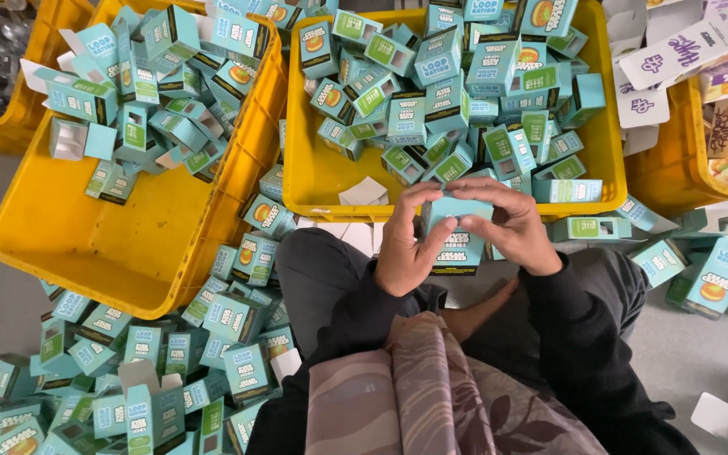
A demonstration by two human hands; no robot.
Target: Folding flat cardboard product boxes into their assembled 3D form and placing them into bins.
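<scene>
Two hands, left hand (404, 246) and right hand (511, 223), fingers clamped around one small teal carton (457, 240).

Small teal carton (457, 236) sits in the middle, with black, white and orange print. Far left yellow crate (61, 244) and far middle crate (322, 181) are both full of the same teal cartons. More spill over the near-left floor (128, 379). White and purple packs (684, 46) far right.
</scene>
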